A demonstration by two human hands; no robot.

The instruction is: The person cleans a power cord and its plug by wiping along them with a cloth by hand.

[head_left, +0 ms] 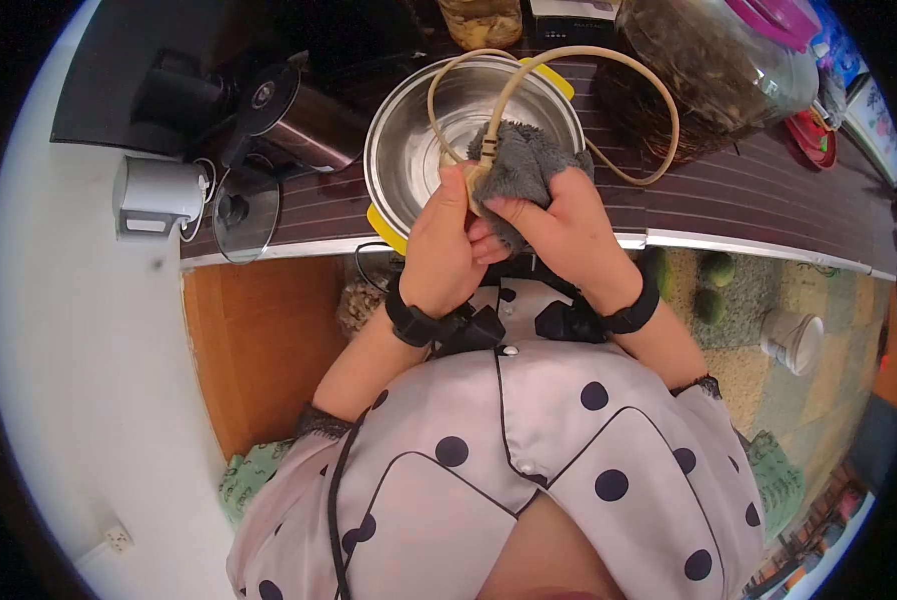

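Note:
Both of my hands meet over the near side of a stainless steel pot (401, 150) with yellow handles, which stands at the counter's front edge. The fingers of my left hand (444, 245) are closed on the beige plug end (475, 180) of a power cord. A fuzzy grey cloth (519, 165) is gripped in my right hand (577, 235), pressed against the plug. The beige cord (675, 110) rises from the plug and loops over the pot to its right side. The plug's lower part is hidden by my fingers and the cloth.
Left of the pot are a dark electric kettle (314, 125), a glass lid (259, 220) and a white device (154, 195) with a cord. A big jar (709, 70) with a pink lid stands at the right. A white bucket (791, 340) sits on the floor.

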